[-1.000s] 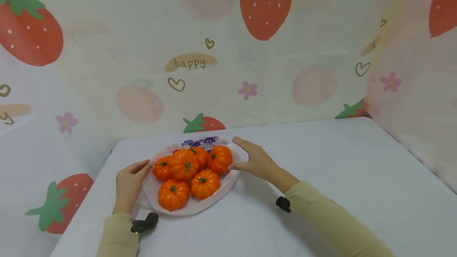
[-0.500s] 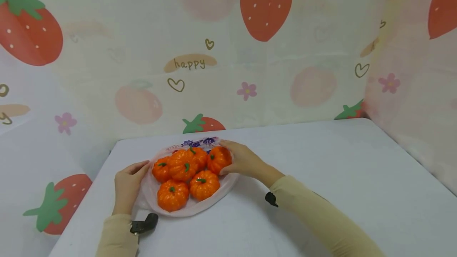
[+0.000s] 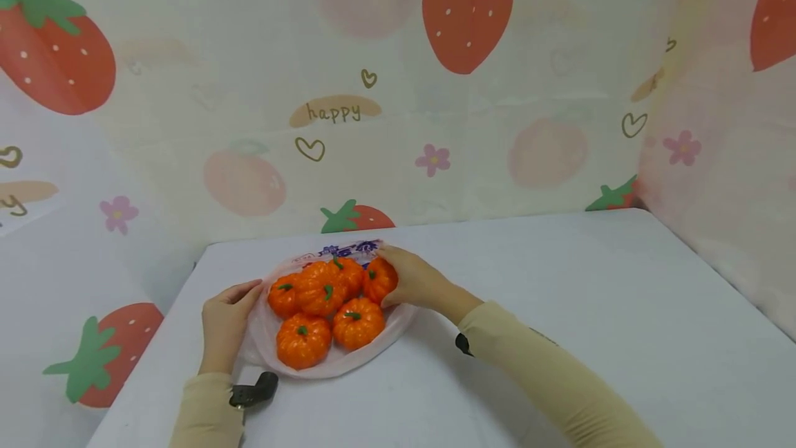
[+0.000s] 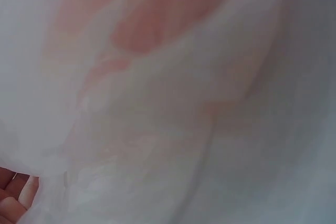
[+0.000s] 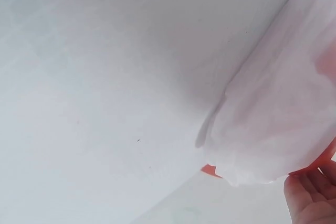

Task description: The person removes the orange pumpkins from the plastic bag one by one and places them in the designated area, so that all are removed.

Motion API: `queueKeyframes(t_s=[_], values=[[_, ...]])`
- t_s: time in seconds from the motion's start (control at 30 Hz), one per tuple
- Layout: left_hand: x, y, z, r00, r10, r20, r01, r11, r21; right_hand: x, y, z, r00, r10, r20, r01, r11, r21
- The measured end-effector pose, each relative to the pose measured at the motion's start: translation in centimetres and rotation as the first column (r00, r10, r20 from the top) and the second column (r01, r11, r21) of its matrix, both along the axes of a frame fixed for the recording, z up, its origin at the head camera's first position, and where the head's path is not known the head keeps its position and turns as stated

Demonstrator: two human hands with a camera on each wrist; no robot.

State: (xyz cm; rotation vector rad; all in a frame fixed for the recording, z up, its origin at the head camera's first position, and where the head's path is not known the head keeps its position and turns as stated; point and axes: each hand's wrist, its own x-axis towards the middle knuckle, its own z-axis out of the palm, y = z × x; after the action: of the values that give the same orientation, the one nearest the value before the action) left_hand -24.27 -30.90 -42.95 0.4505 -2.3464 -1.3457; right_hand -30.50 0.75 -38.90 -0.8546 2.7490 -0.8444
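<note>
In the head view, several orange toy pumpkins [image 3: 303,342] with green stems sit in an open white plastic bag [image 3: 348,365] with blue print at its back edge. My left hand [image 3: 225,320] pinches the bag's left rim; the left wrist view has its fingers [image 4: 29,192] at the lower left, beside the cloudy plastic. Around the rightmost pumpkin [image 3: 378,281] curl the fingers and thumb of my right hand [image 3: 419,281], covering its right side. The right wrist view shows that hand's fingers [image 5: 304,192] against the orange skin at the bag's edge.
A white-covered table [image 3: 560,296] extends to the right of the bag. Behind it hangs a strawberry-print cloth [image 3: 398,116], and a similar pinkish cloth [image 3: 721,213] borders the right side. Black wrist cameras [image 3: 255,390] stick out by the sleeves.
My right hand has moved left from beside the bag and closed around the rightmost pumpkin, which has shifted slightly left. The left hand has stayed at the bag's rim.
</note>
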Motion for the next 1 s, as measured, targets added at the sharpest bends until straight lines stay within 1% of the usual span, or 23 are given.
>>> queueKeyframes(t_s=[0.17,0.37,0.47,0.53,0.63,0.77,0.9,1.0], values=[[0.1,0.0,-0.1,1.0,-0.009,0.009,0.009,1.0,-0.005,0.0,-0.2,-0.2,1.0,-0.017,0.009,0.017,1.0,0.004],[0.1,-0.1,-0.2,0.999,-0.009,0.033,0.009,1.0,0.003,0.2,-0.2,-0.3,0.999,-0.037,-0.004,0.037,0.999,-0.015],[0.1,-0.2,-0.2,0.999,-0.01,0.049,0.01,1.0,-0.002,0.5,0.1,-0.1,0.999,-0.048,-0.014,0.047,0.998,-0.05],[0.1,-0.2,-0.1,0.998,-0.008,0.058,0.008,1.0,-0.002,0.7,0.4,0.2,0.998,-0.056,-0.011,0.055,0.994,-0.092],[0.1,-0.2,-0.1,0.998,-0.007,0.057,0.007,1.0,0.004,1.1,1.1,0.7,0.997,-0.07,-0.019,0.065,0.982,-0.176],[0.2,-0.2,0.1,0.999,-0.012,0.049,0.011,1.0,0.018,1.6,2.5,1.0,0.992,-0.115,-0.052,0.097,0.958,-0.269],[0.3,-0.1,0.2,0.999,-0.014,0.047,0.013,1.0,0.024,2.0,4.4,1.2,0.983,-0.166,-0.074,0.134,0.936,-0.326],[0.3,-0.2,0.1,0.999,-0.013,0.048,0.012,1.0,0.022,2.3,5.8,1.0,0.975,-0.2,-0.092,0.157,0.924,-0.348]])
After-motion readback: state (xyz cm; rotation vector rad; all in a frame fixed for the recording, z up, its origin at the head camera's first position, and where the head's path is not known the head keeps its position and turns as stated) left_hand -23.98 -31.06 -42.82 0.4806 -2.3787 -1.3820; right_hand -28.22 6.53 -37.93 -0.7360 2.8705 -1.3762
